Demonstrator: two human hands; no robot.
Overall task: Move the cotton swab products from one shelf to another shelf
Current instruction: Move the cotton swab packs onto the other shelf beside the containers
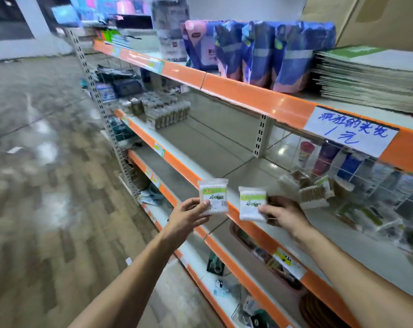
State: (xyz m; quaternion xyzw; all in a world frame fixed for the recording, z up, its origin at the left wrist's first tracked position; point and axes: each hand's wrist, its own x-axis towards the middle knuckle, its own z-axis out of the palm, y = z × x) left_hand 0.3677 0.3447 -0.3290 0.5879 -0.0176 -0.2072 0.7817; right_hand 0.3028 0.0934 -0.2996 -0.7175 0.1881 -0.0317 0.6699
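My left hand (189,215) pinches one clear pack of cotton swabs (213,195) with a green label, held upright in front of the orange shelf edge. My right hand (285,215) grips a second identical pack (252,203) just to the right of the first. Both packs hang in the air before the middle shelf (215,150), whose centre is bare. More cotton swab packs (312,192) lie on that shelf right behind my right hand. A row of similar packs (167,112) stands at the shelf's far left end.
The top shelf carries blue and pink tissue packs (260,53) and a stack of notebooks (371,74). A handwritten price sign (350,131) hangs on its orange edge. Lower shelves hold small goods (267,256). A tiled aisle floor (47,185) lies to the left.
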